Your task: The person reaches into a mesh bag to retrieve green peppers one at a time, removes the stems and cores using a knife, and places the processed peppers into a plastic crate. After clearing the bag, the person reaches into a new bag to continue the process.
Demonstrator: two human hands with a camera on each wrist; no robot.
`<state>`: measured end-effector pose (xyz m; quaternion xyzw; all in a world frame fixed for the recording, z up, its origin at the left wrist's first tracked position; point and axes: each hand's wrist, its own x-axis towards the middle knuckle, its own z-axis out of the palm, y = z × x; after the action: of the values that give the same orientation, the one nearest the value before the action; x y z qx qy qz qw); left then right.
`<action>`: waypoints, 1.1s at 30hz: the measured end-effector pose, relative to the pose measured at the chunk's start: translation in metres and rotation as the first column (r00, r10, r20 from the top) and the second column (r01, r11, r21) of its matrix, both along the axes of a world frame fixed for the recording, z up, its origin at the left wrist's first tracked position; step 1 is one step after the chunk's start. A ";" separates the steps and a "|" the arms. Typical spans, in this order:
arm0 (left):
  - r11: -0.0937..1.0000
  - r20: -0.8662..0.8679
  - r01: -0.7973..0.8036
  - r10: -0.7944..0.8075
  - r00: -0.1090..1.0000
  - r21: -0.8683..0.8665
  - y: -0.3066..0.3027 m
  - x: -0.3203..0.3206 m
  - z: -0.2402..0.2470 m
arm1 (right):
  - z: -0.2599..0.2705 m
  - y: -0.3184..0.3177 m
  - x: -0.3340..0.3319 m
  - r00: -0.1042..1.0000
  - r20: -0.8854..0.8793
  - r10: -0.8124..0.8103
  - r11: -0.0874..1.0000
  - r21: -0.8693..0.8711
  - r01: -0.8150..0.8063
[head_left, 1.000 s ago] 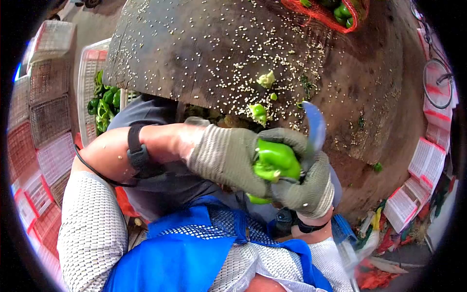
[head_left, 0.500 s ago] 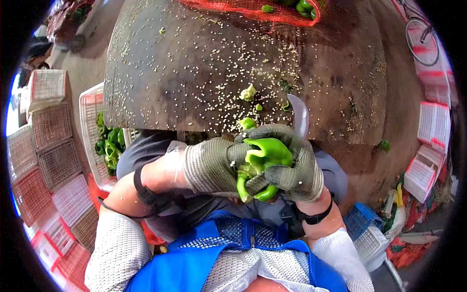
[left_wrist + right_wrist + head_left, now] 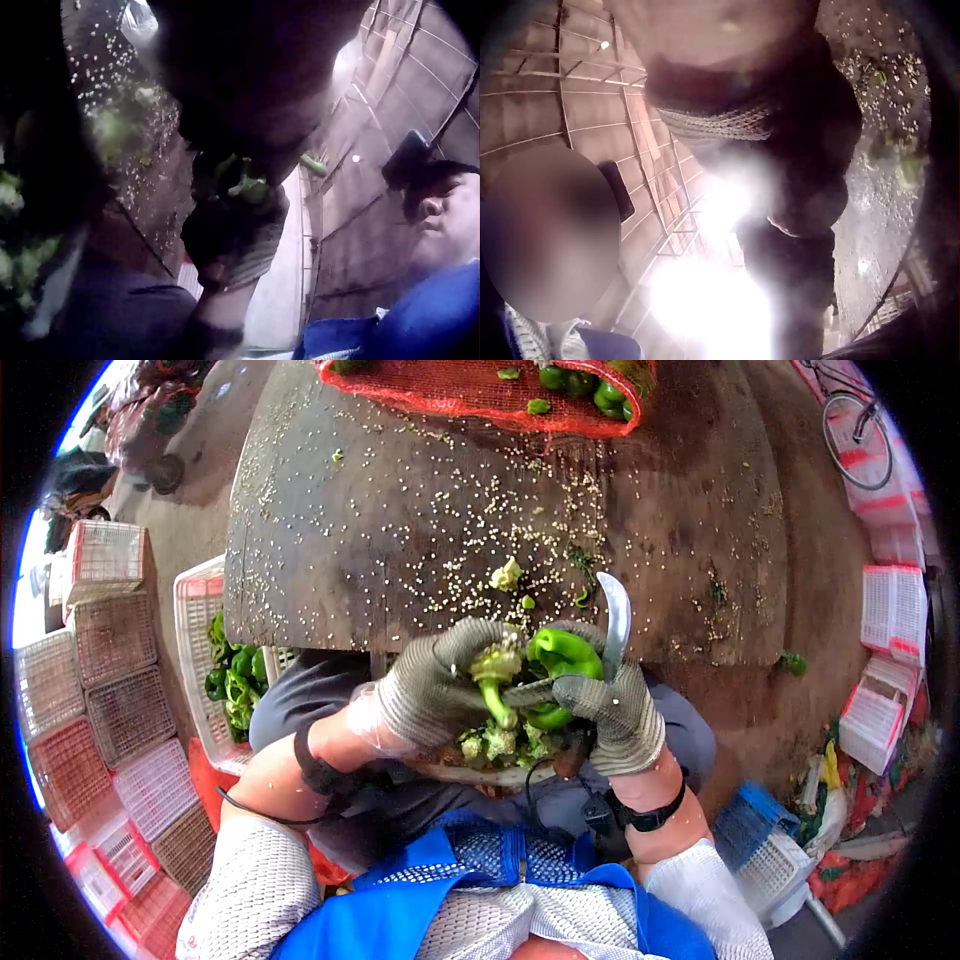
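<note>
In the head view, my gloved left hand (image 3: 440,675) pinches a pale, seedy pepper core (image 3: 494,672) with its green stem hanging down. Close beside it, my gloved right hand (image 3: 622,715) grips a knife whose curved blade (image 3: 616,622) points up and away. The fingers of that same hand also hold a hollowed green bell pepper (image 3: 563,655). Beneath both hands, several discarded cores (image 3: 495,745) lie in a container between the knees. Both wrist views are dark; the left one shows the gloved right hand (image 3: 236,232) near some green pepper.
A wooden board (image 3: 330,540) strewn with seeds and pepper scraps (image 3: 505,574) spreads ahead. At its far edge lies a red mesh bag (image 3: 450,405) of green peppers. A white crate (image 3: 200,660) with cut peppers stands left. Stacked crates (image 3: 105,620) line the far left.
The core, earlier against the pepper, is now apart from it in the left hand. The left hand has turned and drawn leftward from the pepper, which stays with the knife in the right.
</note>
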<state>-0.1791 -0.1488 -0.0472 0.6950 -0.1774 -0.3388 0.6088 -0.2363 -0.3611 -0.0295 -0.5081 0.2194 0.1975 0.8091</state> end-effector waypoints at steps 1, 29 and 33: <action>0.997 0.016 -0.014 0.015 1.000 -0.071 0.001 -0.004 -0.001 | 0.003 0.001 0.001 1.000 -0.020 0.009 1.000 -0.003 -0.009; 0.933 0.788 -0.288 0.008 0.616 0.216 0.050 -0.043 0.029 | 0.007 -0.014 -0.069 0.968 0.250 -0.032 0.994 -0.094 0.057; 0.905 0.332 -0.334 0.410 0.850 -0.262 0.064 -0.067 0.030 | 0.032 -0.002 -0.091 0.982 0.164 -0.095 0.994 -0.039 0.103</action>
<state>-0.2465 -0.0849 -0.0173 0.7054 -0.1854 -0.0541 0.6820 -0.3275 -0.3627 0.0025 -0.5298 0.1825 0.1097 0.8210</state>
